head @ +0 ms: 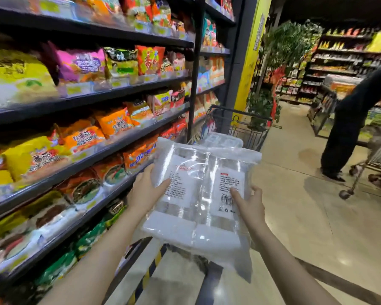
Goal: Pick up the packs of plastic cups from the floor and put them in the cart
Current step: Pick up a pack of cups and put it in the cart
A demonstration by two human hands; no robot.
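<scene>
Gripping two clear packs of plastic cups (198, 194) side by side, the left hand (144, 190) clamps their left edge while the right hand (250, 205) clamps the right edge, thumb on the label, carrying them raised above the cart (240, 126) just ahead. The step in hand looks like the carry; next, reach forward and lower both into the basket, beside what seems, through blur, another pack (221, 139).
</scene>
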